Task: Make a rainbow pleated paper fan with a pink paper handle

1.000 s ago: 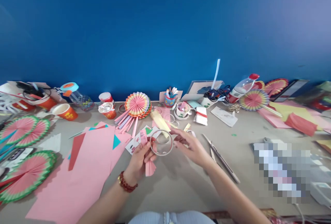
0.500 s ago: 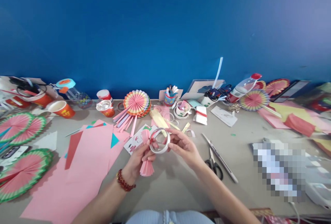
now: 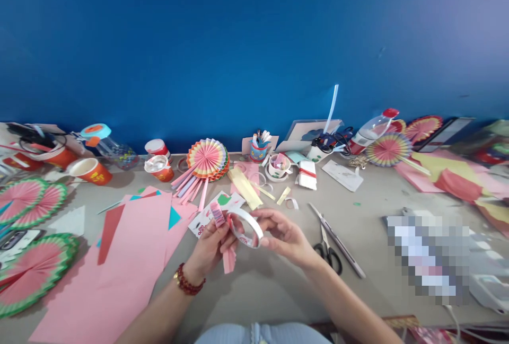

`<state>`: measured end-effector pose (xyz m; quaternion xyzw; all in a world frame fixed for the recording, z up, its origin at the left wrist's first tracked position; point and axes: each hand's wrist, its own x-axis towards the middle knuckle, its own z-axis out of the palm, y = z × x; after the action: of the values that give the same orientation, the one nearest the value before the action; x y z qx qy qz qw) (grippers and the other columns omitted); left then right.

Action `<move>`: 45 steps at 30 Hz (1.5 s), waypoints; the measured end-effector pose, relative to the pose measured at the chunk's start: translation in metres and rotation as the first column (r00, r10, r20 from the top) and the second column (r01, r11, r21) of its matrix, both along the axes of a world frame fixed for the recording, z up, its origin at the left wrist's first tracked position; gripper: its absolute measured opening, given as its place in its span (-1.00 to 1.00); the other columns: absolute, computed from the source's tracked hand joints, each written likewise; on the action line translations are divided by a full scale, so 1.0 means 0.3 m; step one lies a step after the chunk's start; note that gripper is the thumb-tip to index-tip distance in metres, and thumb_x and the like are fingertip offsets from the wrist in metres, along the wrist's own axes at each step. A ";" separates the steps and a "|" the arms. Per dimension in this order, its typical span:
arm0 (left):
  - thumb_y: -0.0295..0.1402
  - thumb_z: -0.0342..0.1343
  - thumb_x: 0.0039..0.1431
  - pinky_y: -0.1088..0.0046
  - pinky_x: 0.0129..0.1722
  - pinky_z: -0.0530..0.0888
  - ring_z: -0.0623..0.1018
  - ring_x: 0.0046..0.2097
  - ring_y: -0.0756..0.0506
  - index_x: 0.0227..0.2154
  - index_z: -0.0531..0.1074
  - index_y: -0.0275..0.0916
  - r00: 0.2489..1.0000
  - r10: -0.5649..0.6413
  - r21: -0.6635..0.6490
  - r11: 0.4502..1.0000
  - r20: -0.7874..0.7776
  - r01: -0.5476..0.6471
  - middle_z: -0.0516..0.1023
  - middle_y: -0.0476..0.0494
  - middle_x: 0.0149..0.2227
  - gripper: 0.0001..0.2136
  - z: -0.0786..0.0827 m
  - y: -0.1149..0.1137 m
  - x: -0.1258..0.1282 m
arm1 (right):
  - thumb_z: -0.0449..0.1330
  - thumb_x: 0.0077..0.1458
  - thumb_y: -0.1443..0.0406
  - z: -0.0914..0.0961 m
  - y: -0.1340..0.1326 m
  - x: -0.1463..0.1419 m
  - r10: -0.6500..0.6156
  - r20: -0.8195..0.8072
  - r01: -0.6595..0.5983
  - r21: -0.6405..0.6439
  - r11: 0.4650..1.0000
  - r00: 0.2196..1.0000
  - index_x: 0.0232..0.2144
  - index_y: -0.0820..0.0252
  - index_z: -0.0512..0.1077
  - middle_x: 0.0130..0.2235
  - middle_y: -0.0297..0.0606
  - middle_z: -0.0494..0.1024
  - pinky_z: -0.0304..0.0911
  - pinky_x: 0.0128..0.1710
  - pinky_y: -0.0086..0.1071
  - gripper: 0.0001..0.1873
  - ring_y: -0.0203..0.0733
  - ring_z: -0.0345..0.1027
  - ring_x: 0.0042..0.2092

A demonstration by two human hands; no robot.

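Note:
Over the middle of the table, my left hand (image 3: 212, 246) pinches a strip of pleated pink paper (image 3: 229, 261), whose ends stick out above and below the fingers. Beside it, my right hand (image 3: 284, 235) grips the right edge of a roll of white tape (image 3: 254, 222). The roll is tilted, and its left side touches or nearly touches my left fingertips. Part of the pink paper is hidden behind my left fingers. Right of my right hand lie black-handled scissors (image 3: 328, 253) and a grey craft knife (image 3: 338, 240).
Pink paper sheets (image 3: 131, 259) cover the left of the table, near green-edged paper fans (image 3: 40, 270). Along the blue wall stand a paper cup (image 3: 93, 171), a finished fan (image 3: 207, 158), a pen cup (image 3: 258, 151) and a plastic bottle (image 3: 371, 131). A blurred-out device (image 3: 427, 256) lies at right.
The tape roll has turned from facing me to a slanted angle and dropped slightly. The pink pleated paper has rotated in my left hand, showing its folded edge.

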<state>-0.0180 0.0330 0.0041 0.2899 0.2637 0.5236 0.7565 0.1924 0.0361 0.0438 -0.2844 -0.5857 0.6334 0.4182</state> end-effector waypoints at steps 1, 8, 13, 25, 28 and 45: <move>-0.24 0.29 0.20 0.57 -0.53 0.31 0.15 -0.65 0.19 -0.33 0.49 -0.25 1.000 0.002 -0.002 1.000 0.006 -0.002 0.52 0.00 -0.44 -0.82 -0.004 -0.001 0.001 | 0.35 0.14 0.11 0.002 -0.001 0.000 0.010 -0.001 -0.010 -0.012 1.000 1.000 0.05 0.16 0.38 -0.31 -0.26 0.58 0.33 -0.16 -0.30 -0.51 -0.18 0.47 -0.24; -0.16 0.35 0.10 0.54 -0.55 0.30 0.08 -0.65 0.15 -0.40 0.48 -0.27 0.993 0.033 0.009 0.999 -0.117 -0.032 0.12 0.20 -0.67 -0.73 -0.025 -0.001 0.009 | 0.34 0.16 0.15 0.024 -0.006 0.002 0.034 -0.016 -0.033 0.016 0.999 0.999 -0.25 0.19 0.44 -0.30 -0.27 0.53 0.27 -0.18 -0.34 -0.75 -0.22 0.39 -0.24; -0.14 0.26 0.19 0.53 -0.46 0.42 0.21 -0.59 0.10 -0.31 0.50 -0.26 0.944 0.200 0.069 0.980 -0.263 -0.189 0.14 0.18 -0.64 -0.74 -0.052 0.006 0.011 | 0.31 0.20 0.14 -0.019 0.005 -0.032 -0.170 -0.113 0.152 -0.153 0.976 0.979 -0.25 0.15 0.42 -0.33 -0.28 0.59 0.28 -0.22 -0.38 -0.77 -0.25 0.43 -0.29; -0.47 0.01 0.28 0.40 -0.32 0.53 0.57 -0.30 -0.10 -0.09 0.50 -0.20 0.605 0.451 0.669 0.718 -0.656 0.190 0.57 -0.16 -0.28 -0.78 -0.060 -0.034 -0.015 | 0.32 0.15 0.08 -0.022 -0.023 -0.110 -0.313 -0.099 0.287 -0.214 0.934 0.945 -0.29 0.12 0.35 -0.35 -0.30 0.60 0.39 -0.21 -0.33 -0.70 -0.20 0.51 -0.30; -0.53 0.00 0.26 0.47 -0.36 0.48 0.54 -0.32 -0.07 -0.28 0.47 -0.22 0.586 0.499 0.701 0.692 -0.638 0.173 0.54 -0.11 -0.33 -0.84 -0.072 -0.031 -0.021 | 0.33 0.14 0.11 -0.026 -0.022 -0.101 -0.409 0.055 0.412 -0.054 0.910 0.911 -0.28 0.13 0.35 -0.36 -0.31 0.56 0.38 -0.33 -0.39 -0.71 -0.25 0.46 -0.38; -0.62 -0.04 0.26 0.42 -0.27 0.45 0.50 -0.26 -0.07 -0.13 0.41 -0.20 0.640 0.582 0.841 0.502 -0.501 0.201 0.50 -0.12 -0.29 -0.75 -0.024 -0.023 -0.029 | 0.21 0.26 0.32 0.052 -0.020 -0.030 -0.502 0.289 0.313 0.509 0.801 0.815 -0.34 0.12 0.43 -0.36 -0.34 0.49 0.30 -0.26 -0.40 -0.92 -0.25 0.39 -0.30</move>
<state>-0.0267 0.0263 -0.0031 0.7670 0.2918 0.5051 0.2674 0.1833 0.0300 0.0594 -0.4310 -0.7100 0.3024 0.4677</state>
